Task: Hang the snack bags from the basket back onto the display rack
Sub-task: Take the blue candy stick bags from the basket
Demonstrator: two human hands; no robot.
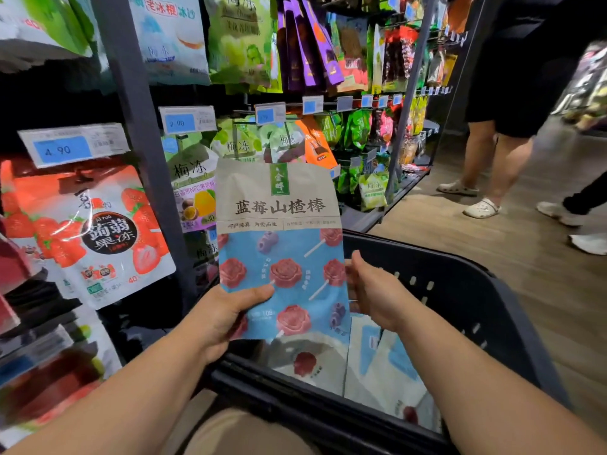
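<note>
I hold a snack bag upright above the black basket; its top is beige with dark characters, its lower part blue with red rose-shaped lollipops. My left hand grips its lower left corner, thumb on the front. My right hand touches the bag's right edge, fingers behind it. More bags of the same kind lie in the basket. The display rack with hanging snack bags stands to the left and ahead.
A red strawberry jelly bag and green jelly bags hang on the rack under blue price tags. On the wooden floor at the right stand a person's legs in white clogs and other shoes.
</note>
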